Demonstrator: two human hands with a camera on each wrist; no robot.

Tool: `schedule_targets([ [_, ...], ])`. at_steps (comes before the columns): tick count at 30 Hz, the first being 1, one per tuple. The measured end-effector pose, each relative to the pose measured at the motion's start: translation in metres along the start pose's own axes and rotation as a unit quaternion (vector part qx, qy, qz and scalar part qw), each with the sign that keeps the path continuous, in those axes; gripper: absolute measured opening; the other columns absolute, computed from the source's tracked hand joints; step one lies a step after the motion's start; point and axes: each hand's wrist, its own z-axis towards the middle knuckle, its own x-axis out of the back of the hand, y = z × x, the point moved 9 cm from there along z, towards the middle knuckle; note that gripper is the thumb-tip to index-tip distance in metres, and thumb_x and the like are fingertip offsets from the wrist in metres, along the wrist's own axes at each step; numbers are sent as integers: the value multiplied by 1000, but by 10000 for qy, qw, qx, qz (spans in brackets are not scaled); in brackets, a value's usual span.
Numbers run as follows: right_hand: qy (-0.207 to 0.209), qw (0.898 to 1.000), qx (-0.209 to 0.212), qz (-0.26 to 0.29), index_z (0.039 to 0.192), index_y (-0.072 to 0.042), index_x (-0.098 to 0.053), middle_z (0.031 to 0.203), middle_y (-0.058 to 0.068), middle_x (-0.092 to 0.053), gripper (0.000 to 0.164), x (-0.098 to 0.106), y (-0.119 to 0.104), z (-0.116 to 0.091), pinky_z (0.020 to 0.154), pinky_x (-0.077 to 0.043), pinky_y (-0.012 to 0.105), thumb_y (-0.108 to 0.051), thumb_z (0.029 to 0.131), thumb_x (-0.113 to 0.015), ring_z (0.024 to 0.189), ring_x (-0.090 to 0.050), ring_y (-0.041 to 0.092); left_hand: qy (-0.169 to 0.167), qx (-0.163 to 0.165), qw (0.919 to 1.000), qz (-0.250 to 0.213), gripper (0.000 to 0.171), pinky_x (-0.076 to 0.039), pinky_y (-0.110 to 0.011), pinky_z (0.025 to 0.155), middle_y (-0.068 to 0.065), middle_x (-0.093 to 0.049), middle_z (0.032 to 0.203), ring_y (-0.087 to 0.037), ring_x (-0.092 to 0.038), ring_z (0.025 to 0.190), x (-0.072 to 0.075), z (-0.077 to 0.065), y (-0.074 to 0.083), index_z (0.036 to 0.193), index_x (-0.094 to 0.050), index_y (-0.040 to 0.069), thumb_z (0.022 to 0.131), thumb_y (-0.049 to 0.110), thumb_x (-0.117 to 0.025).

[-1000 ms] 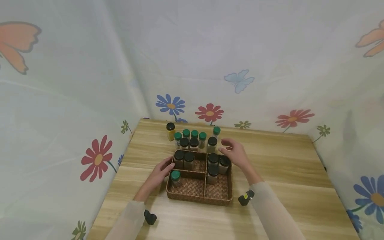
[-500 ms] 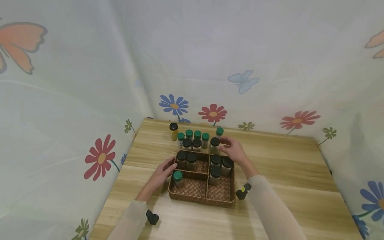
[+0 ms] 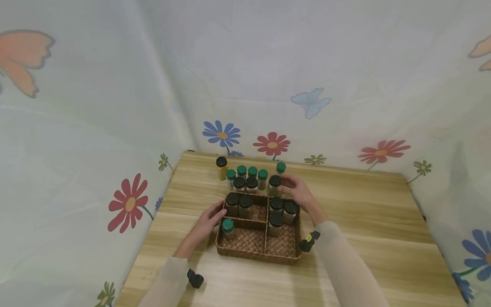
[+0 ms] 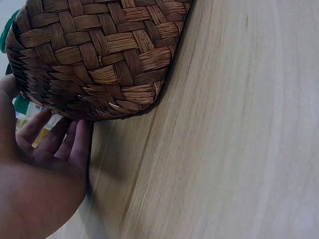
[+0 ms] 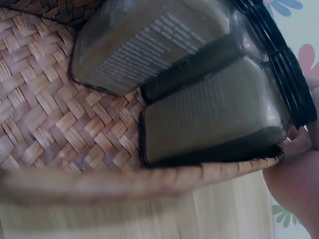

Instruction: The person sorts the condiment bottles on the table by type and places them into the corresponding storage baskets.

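A brown woven basket with divided compartments sits on the table. My left hand grips its back left side, thumb over the rim and fingers along the outside wall in the left wrist view. Behind the basket, my right hand pinches a black-lidded spice jar between thumb and fingers; its fingertips are hidden in the right wrist view. Two black-lidded jars stand in the back left compartment. Several more jars fill the back of the right compartment. A green-capped jar occupies the front left one.
Behind the basket stand several green-capped jars and two black-lidded jars. A yellow-filled jar is at the back left. One green-capped jar is just beyond the right hand. A flowered curtain borders the wooden table.
My right hand has moved left from beside the black-lidded spice jar and taken hold of it. The left hand stays on the basket. The head view has shifted slightly.
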Motion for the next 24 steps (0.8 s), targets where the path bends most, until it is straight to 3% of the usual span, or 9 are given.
schedule_targets([
  [6, -427, 9991, -44, -6, 158, 0, -45, 157, 25, -48, 57, -5, -1, 3, 111, -50, 53, -2, 104, -65, 144, -48, 44, -24, -37, 10000, -51, 67, -40, -57, 119, -11, -45, 164, -32, -44, 149, 0, 0, -2, 162, -45, 19, 106, 50, -63],
  [11, -677, 9969, 15, -395, 159, 1, -43, 156, 27, -49, 60, -8, -9, 6, 110, -51, 53, -2, 103, -66, 143, -48, 46, -28, -63, 10000, -52, 67, -40, -57, 119, -12, -45, 164, -33, -44, 150, 0, -1, -1, 161, -45, 19, 105, 50, -64],
  [24, -524, 9964, -241, -624, 149, 1, -53, 140, 24, -62, 55, -11, -12, 9, 104, -56, 51, -5, 99, -74, 134, -57, 43, 11, -33, 10000, -90, 67, -40, -55, 119, -11, -46, 164, -32, -45, 149, 0, -3, 4, 161, -46, 18, 105, 50, -64],
])
